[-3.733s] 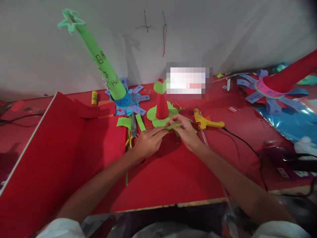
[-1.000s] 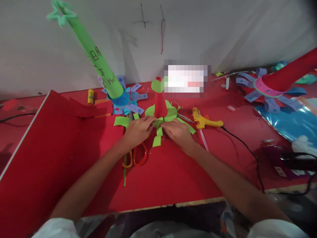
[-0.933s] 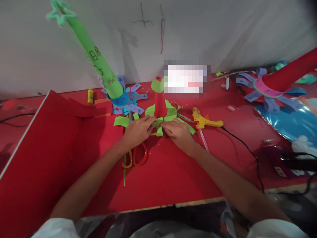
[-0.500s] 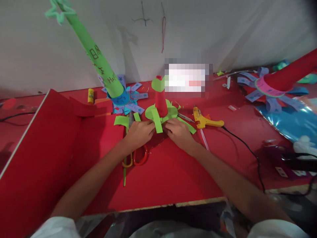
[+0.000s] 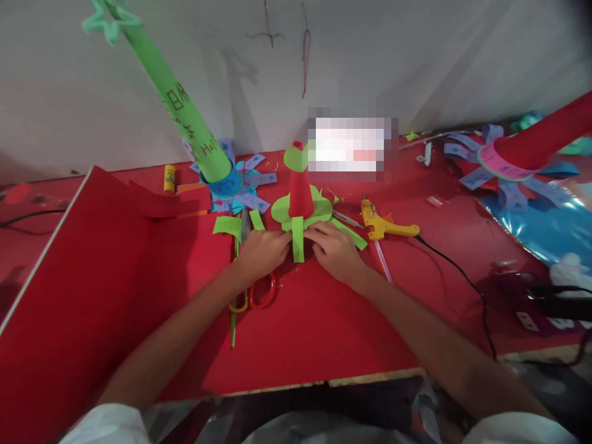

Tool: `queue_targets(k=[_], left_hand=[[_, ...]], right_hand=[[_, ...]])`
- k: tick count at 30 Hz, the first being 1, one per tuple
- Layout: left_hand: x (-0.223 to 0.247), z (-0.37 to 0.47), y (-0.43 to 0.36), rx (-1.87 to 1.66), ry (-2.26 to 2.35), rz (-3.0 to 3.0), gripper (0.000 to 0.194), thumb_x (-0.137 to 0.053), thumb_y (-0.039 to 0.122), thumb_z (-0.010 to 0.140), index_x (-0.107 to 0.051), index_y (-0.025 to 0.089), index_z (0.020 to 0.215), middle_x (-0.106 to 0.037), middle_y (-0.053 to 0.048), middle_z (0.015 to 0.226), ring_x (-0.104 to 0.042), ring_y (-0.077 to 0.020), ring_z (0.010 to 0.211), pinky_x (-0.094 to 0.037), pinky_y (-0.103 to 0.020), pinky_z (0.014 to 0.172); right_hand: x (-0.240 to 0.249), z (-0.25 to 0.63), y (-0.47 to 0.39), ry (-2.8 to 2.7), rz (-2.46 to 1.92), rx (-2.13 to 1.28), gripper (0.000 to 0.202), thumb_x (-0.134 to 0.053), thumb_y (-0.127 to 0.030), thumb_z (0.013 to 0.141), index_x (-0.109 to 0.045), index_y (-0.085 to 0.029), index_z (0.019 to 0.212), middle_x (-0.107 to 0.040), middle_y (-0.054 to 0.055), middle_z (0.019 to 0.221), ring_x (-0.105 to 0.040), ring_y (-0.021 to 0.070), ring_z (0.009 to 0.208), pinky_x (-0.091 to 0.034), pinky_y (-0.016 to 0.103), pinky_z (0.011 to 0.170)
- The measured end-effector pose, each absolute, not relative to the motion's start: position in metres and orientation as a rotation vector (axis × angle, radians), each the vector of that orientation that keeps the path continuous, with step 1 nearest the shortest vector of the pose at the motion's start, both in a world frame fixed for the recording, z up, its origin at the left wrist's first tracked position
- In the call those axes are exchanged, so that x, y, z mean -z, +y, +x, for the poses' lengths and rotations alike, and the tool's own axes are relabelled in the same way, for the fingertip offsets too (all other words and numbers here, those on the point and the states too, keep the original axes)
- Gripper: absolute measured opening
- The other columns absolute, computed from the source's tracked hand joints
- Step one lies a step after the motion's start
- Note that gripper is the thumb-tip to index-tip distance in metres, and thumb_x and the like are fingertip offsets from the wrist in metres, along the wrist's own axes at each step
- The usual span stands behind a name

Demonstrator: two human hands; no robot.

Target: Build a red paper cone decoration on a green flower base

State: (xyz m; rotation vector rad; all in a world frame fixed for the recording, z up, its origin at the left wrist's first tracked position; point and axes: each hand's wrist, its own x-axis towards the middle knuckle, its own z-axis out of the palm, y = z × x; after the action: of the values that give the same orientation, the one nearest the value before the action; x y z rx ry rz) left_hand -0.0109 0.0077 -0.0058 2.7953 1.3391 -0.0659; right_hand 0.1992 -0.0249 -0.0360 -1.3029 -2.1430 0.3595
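A red paper cone (image 5: 300, 192) stands on a green petal-shaped paper base (image 5: 322, 206), with a green heart-shaped piece (image 5: 296, 158) near its top. From the base's front edge a green paper strip (image 5: 298, 242) runs toward me. My left hand (image 5: 263, 251) is left of the strip, its closed fingers at the base's front edge. On the other side, my right hand (image 5: 337, 248) has bent fingers, with thumb and fingertips at the same edge. The fingertips are partly hidden. Scissors (image 5: 263, 291) with red and yellow handles lie beside my left wrist, partly under it.
A yellow glue gun (image 5: 388, 228) with a black cord lies on the right, near a white stick (image 5: 382, 260). A tall green paper tube (image 5: 173, 102) stands at back left, beside a glue stick (image 5: 169, 179). A red panel (image 5: 65, 296) rises on the left.
The green strip, slanted and raised before, now lies straighter and lower, pointing toward me. My hands stay beside it, with the fingers slightly shifted.
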Motion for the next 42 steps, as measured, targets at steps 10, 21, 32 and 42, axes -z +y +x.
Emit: queue_targets(k=[10,21,32,42], left_hand=[[0.005,-0.013,0.008,0.069,1.303,2.717,0.043,-0.052,0.020,0.096,-0.068,0.023,0.136,-0.081,-0.011,0.103,-0.076,-0.0277,0.085,-0.046,-0.032,0.063],[0.005,-0.011,0.008,0.100,1.370,2.741,0.058,-0.054,0.023,0.098,-0.051,0.025,0.155,-0.081,-0.009,0.093,-0.075,-0.0251,0.079,-0.046,-0.029,0.066],[0.004,-0.009,0.009,0.137,1.371,2.751,0.058,-0.054,0.027,0.099,-0.050,0.023,0.157,-0.081,-0.010,0.094,-0.075,-0.0261,0.081,-0.045,-0.030,0.063],[0.006,-0.010,0.010,0.115,1.336,2.763,0.058,-0.055,0.028,0.099,-0.049,0.025,0.156,-0.081,-0.007,0.095,-0.075,-0.0232,0.079,-0.043,-0.028,0.061]], right_hand=[[0.026,0.199,-0.037,-2.129,-0.921,-0.641,0.011,-0.063,-0.026,0.100,-0.069,-0.023,0.108,-0.070,0.010,0.113,-0.066,0.0231,0.107,-0.055,0.037,0.090],[0.028,0.198,-0.037,-2.267,-0.889,-0.351,0.019,-0.055,-0.018,0.104,-0.073,-0.021,0.101,-0.070,0.006,0.094,-0.063,0.0189,0.090,-0.047,0.031,0.074],[0.028,0.198,-0.037,-2.321,-0.890,-0.318,0.019,-0.054,-0.021,0.105,-0.072,-0.022,0.101,-0.071,0.006,0.095,-0.063,0.0193,0.090,-0.046,0.032,0.074],[0.029,0.198,-0.037,-2.349,-0.909,-0.300,0.019,-0.054,-0.020,0.105,-0.073,-0.021,0.100,-0.071,0.006,0.095,-0.063,0.0196,0.091,-0.045,0.032,0.074]])
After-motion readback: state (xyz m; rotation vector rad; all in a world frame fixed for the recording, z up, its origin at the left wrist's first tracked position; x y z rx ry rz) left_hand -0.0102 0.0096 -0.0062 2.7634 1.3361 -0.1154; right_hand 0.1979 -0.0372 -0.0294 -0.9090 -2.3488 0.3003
